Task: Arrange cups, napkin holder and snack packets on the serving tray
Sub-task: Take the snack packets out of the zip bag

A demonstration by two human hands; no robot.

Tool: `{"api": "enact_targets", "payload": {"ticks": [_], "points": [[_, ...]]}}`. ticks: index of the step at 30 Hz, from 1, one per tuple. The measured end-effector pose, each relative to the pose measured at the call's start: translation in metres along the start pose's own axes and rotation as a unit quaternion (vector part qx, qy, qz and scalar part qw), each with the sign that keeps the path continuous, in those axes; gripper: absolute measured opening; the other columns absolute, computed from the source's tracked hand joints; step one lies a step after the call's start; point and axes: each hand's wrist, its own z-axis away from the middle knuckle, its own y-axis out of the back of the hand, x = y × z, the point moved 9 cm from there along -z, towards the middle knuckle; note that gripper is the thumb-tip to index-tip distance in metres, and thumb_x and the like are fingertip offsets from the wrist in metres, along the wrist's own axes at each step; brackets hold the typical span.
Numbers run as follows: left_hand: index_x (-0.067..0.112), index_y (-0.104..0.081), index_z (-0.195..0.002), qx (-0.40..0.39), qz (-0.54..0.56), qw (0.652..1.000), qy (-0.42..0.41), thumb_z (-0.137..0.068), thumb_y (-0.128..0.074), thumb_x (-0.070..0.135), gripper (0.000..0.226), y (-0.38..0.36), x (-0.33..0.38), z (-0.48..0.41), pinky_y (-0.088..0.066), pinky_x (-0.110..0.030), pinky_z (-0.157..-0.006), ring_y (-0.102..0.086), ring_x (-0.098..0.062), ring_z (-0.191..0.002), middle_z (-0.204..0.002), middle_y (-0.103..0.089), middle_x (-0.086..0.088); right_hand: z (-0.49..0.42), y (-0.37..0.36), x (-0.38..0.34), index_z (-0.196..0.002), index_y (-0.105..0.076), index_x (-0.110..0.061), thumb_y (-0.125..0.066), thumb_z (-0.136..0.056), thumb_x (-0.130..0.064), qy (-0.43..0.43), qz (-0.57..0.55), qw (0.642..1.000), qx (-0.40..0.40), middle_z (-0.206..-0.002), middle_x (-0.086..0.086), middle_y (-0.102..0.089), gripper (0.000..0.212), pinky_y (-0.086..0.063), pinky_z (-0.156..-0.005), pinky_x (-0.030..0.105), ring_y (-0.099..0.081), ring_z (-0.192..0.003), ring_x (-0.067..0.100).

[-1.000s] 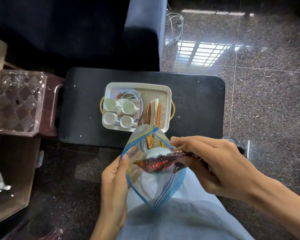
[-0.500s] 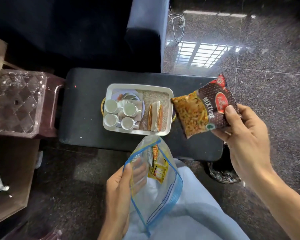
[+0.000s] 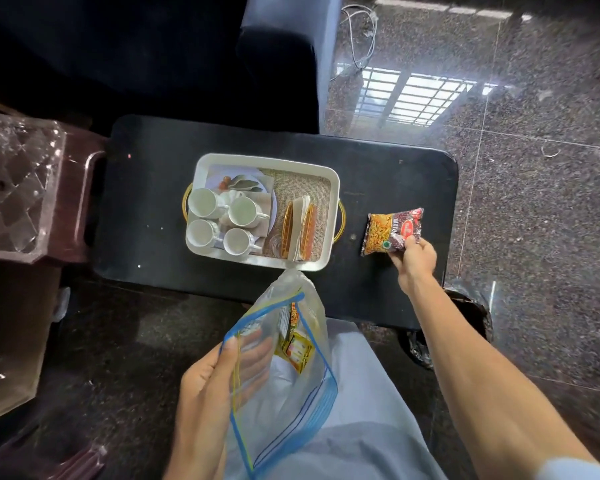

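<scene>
A white serving tray [image 3: 333, 188] stands on the black table [image 3: 153, 168]. Several white cups [image 3: 205, 202] fill its left half, and a wooden napkin holder [image 3: 300, 226] with napkins stands in its right half. My right hand [image 3: 414, 261] grips the lower corner of a dark "Mixture" snack packet [image 3: 390, 230], which lies on the table to the right of the tray. Over my lap, my left hand [image 3: 219, 382] holds open a clear zip bag [image 3: 291, 410] with a yellow snack packet [image 3: 297, 351] inside.
A dark blue sofa [image 3: 278, 64] stands behind the table. A brown stool with a clear patterned top [image 3: 21, 181] is at the left, with a cardboard box [image 3: 11, 341] below it. A black bag [image 3: 471, 306] sits on the granite floor by the table's right corner.
My right hand pulled the Mixture packet out of the zip bag, carried it up and right, then lowered it onto the table right of the tray. My left hand kept the bag.
</scene>
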Motion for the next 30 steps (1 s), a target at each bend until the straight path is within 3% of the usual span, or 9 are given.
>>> {"api": "enact_targets", "payload": {"ticks": [5, 8, 12, 15, 18, 21, 23, 25, 30], "points": [[0.013, -0.078, -0.105, -0.003, -0.001, 1.0, -0.002, -0.086, -0.056, 0.043, 0.041, -0.006, 0.003, -0.002, -0.055, -0.04, -0.089, -0.078, -0.023, -0.1, -0.104, -0.081, -0.011, -0.026, 0.005, 0.023, -0.123, -0.056, -0.006, -0.049, -0.102, -0.011, -0.043, 0.007, 0.999, -0.003, -0.131, 0.017, -0.061, 0.022, -0.056, -0.086, 0.038, -0.062, -0.116, 0.027], [0.015, -0.078, -0.106, -0.004, -0.016, 1.0, -0.01, -0.093, -0.053, 0.04, 0.037, -0.01, 0.007, -0.002, -0.054, -0.04, -0.089, -0.078, -0.022, -0.1, -0.104, -0.081, -0.01, -0.025, 0.028, 0.018, -0.126, -0.058, -0.008, -0.057, -0.098, -0.021, -0.016, 0.164, 0.985, 0.05, -0.132, 0.015, -0.058, 0.031, -0.053, -0.095, 0.039, -0.058, -0.119, 0.027], [0.016, -0.077, -0.106, -0.006, -0.029, 0.999, -0.017, -0.103, -0.049, 0.032, 0.032, -0.016, 0.009, -0.002, -0.062, -0.035, -0.086, -0.078, -0.02, -0.101, -0.103, -0.082, -0.007, 0.039, 0.033, -0.062, -0.119, -0.061, -0.01, -0.061, -0.092, -0.02, 0.234, 0.359, 0.9, 0.082, -0.126, 0.012, -0.056, 0.029, -0.039, -0.097, 0.023, -0.052, -0.12, 0.026], [0.018, -0.076, -0.109, -0.014, -0.044, 0.999, -0.029, -0.104, -0.049, 0.032, 0.03, -0.023, 0.013, -0.003, -0.063, -0.026, -0.082, -0.078, -0.018, -0.1, -0.102, -0.082, -0.005, 0.151, -0.002, -0.117, -0.101, -0.07, -0.016, -0.067, -0.09, -0.021, 0.412, 0.302, 0.853, -0.105, -0.102, -0.001, -0.069, 0.012, -0.051, -0.078, 0.013, -0.067, -0.094, 0.012], [0.017, -0.075, -0.108, -0.021, -0.05, 0.998, -0.037, -0.105, -0.049, 0.028, 0.028, -0.032, 0.015, -0.003, -0.063, -0.024, -0.08, -0.078, -0.016, -0.097, -0.098, -0.082, -0.002, 0.279, -0.034, -0.119, -0.09, -0.073, -0.017, -0.072, -0.088, -0.019, 0.48, 0.342, 0.706, -0.392, -0.089, -0.01, -0.072, 0.003, -0.053, -0.073, 0.017, -0.069, -0.083, 0.006], [0.022, -0.075, -0.105, -0.034, -0.066, 0.996, -0.054, -0.105, -0.048, 0.026, 0.027, -0.04, 0.019, -0.001, -0.062, -0.02, -0.076, -0.078, -0.012, -0.095, -0.096, -0.082, 0.002, 0.341, -0.042, -0.054, -0.098, -0.072, -0.014, -0.061, -0.093, -0.015, 0.404, 0.545, 0.474, -0.561, -0.099, -0.003, -0.071, 0.012, -0.052, -0.08, 0.027, -0.066, -0.092, 0.014], [0.026, -0.075, -0.104, -0.042, -0.086, 0.993, -0.07, -0.106, -0.047, 0.026, 0.028, -0.044, 0.023, 0.002, -0.062, -0.021, -0.079, -0.078, -0.011, -0.097, -0.098, -0.082, 0.004, 0.342, -0.044, -0.018, -0.111, -0.066, -0.011, -0.049, -0.093, -0.005, 0.434, 0.667, 0.31, -0.521, -0.117, 0.006, -0.062, 0.025, -0.05, -0.091, 0.038, -0.056, -0.113, 0.026], [0.029, -0.076, -0.104, -0.052, -0.103, 0.99, -0.078, -0.106, -0.048, 0.026, 0.029, -0.047, 0.024, 0.006, -0.062, -0.03, -0.087, -0.077, -0.011, -0.101, -0.101, -0.082, 0.005, 0.335, -0.054, 0.001, -0.124, -0.059, -0.005, -0.04, -0.097, -0.005, 0.479, 0.728, 0.194, -0.451, -0.132, 0.018, -0.051, 0.032, -0.043, -0.103, 0.047, -0.039, -0.132, 0.038], [0.042, -0.079, -0.098, -0.064, -0.143, 0.982, -0.107, -0.104, -0.05, 0.034, 0.03, -0.05, 0.031, 0.015, -0.057, -0.049, -0.099, -0.075, -0.015, -0.107, -0.107, -0.081, 0.006, 0.298, -0.077, 0.028, -0.154, -0.007, 0.002, -0.04, -0.104, -0.024, 0.514, 0.814, 0.04, -0.267, -0.161, 0.023, -0.007, 0.066, -0.012, -0.116, 0.059, -0.003, -0.148, 0.044]]}}
